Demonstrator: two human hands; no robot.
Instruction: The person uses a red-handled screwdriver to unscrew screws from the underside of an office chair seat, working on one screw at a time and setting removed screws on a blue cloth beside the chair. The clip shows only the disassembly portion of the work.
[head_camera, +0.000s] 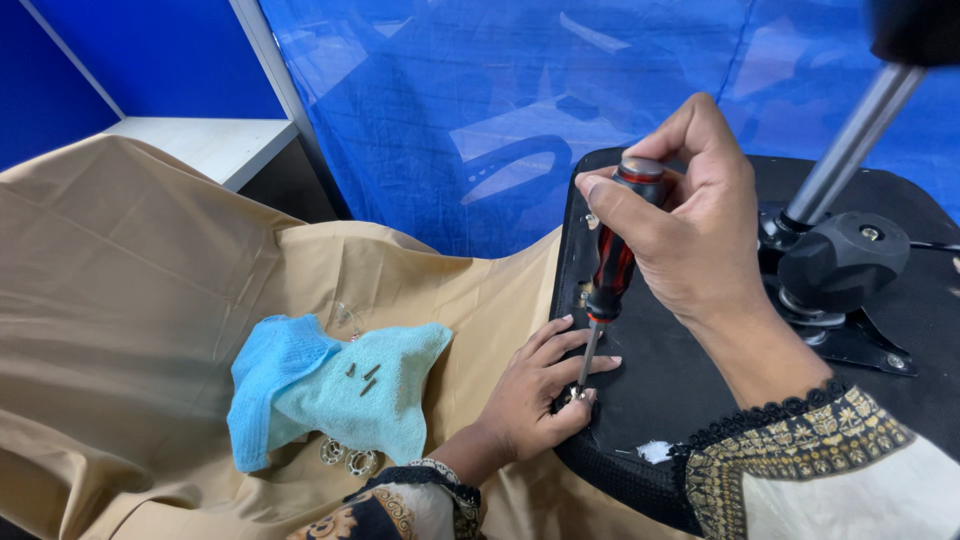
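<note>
My right hand (690, 225) grips a screwdriver (612, 265) with a red and black handle, held upright with its tip down on a screw (578, 393) at the edge of an upturned black chair seat (660, 370). My left hand (535, 395) rests at that edge, fingers steadying the screwdriver shaft and the screw. To the left, a light blue towel (325, 385) lies on tan cloth (140, 280) with three dark screws (362, 378) on it.
The chair's metal column (850, 145) and black mechanism (840, 265) rise from the seat underside at right. Washers (345, 457) lie beside the towel's lower edge. A blue plastic sheet (480, 110) hangs behind, and a white shelf (205, 140) sits at back left.
</note>
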